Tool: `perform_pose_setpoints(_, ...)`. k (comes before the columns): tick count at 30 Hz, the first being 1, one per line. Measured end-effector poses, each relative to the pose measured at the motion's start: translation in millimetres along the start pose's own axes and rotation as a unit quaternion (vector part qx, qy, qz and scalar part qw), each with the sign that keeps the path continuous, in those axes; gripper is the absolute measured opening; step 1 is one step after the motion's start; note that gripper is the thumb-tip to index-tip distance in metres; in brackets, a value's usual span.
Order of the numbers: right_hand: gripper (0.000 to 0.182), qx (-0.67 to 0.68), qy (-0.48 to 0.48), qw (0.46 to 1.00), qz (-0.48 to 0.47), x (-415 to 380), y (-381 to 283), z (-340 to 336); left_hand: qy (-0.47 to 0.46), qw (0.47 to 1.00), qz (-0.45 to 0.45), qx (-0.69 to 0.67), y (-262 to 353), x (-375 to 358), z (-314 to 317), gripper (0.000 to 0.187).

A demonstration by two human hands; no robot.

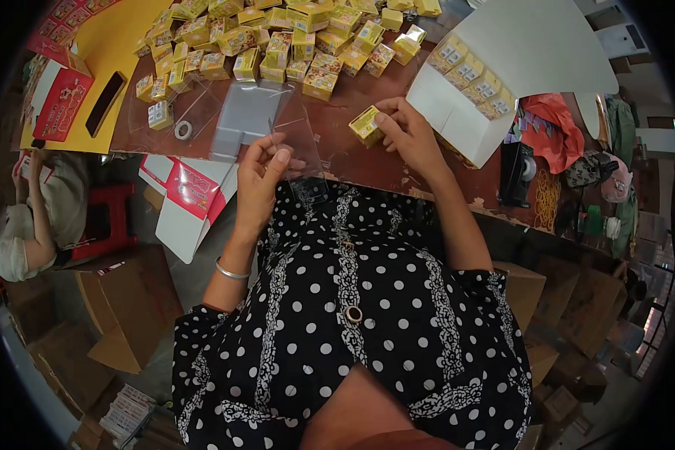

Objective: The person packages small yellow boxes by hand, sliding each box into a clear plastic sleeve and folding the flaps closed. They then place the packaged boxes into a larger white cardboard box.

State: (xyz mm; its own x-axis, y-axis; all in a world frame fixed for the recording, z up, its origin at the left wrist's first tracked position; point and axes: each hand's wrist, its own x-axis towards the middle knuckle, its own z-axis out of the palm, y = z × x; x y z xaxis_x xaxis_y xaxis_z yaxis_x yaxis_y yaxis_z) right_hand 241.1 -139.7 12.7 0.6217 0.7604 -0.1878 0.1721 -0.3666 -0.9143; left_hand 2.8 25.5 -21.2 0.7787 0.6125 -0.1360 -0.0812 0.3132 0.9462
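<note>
In my right hand (411,139) a small yellow printed box (365,126) is pinched between thumb and fingers, just above the table. My left hand (266,169) has curled fingers around the edge of a thin clear plastic sheet (300,139), which hangs toward the table's front edge. Behind that hand lies a stack of clear plastic pieces (240,112). A white open carton (446,112) stands right of my right hand, with a row of small yellow boxes (472,79) along its far side. At the back is a large heap of yellow boxes (277,45).
A roll of tape (183,130) and a lone small box (160,115) lie on the left. Further left are a phone (106,103) and a red carton (64,105). A tape dispenser (517,172) sits at right. Another person (41,210) sits at far left.
</note>
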Motion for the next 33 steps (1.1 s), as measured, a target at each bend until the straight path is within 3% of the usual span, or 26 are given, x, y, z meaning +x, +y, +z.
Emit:
perform_pose_setpoints(2,0.030,-0.018,0.001,1.000,0.022,-4,3,-5,-0.005,1.000,-0.002,0.004,0,-1,1,0.043)
perform_pose_setpoints(4,0.033,-0.174,-0.006,0.984,-0.030,-7,-6,-11,-0.010,1.000,-0.001,0.008,1,-1,4,0.044)
perform_pose_setpoints(5,0.033,-0.173,-0.004,0.985,-0.029,-9,-13,-12,-0.012,1.000,-0.005,0.016,2,-1,6,0.044)
perform_pose_setpoints(7,0.043,-0.379,-0.036,0.923,-0.051,-12,-25,-10,-0.016,1.000,-0.009,0.025,5,-2,9,0.045)
perform_pose_setpoints(13,0.051,-0.323,0.065,0.938,-0.111,-28,-24,-5,-0.013,0.999,0.007,0.049,5,-4,8,0.046)
perform_pose_setpoints(17,0.051,-0.376,0.052,0.915,-0.137,-43,-12,-4,-0.014,0.999,0.010,0.043,11,-4,18,0.050)
perform_pose_setpoints(20,0.048,-0.292,0.074,0.939,-0.166,-45,-22,-6,-0.038,0.998,0.013,0.056,15,-3,27,0.052)
perform_pose_setpoints(22,0.043,-0.007,0.084,0.983,-0.162,-51,-40,-9,-0.053,0.997,0.009,0.063,17,-5,32,0.052)
perform_pose_setpoints(23,0.045,0.065,0.104,0.970,-0.211,-51,-45,-6,-0.074,0.995,0.013,0.061,17,-5,36,0.053)
perform_pose_setpoints(27,0.043,0.008,0.094,0.957,-0.275,-51,-66,-5,-0.116,0.993,0.011,0.024,23,-6,49,0.056)
perform_pose_setpoints(29,0.041,-0.142,0.084,0.931,-0.327,-50,-68,-7,-0.115,0.993,0.008,0.022,24,-6,49,0.057)
perform_pose_setpoints(33,0.040,-0.222,0.046,0.913,-0.339,-53,-74,-12,-0.116,0.993,0.002,0.016,20,-9,50,0.058)
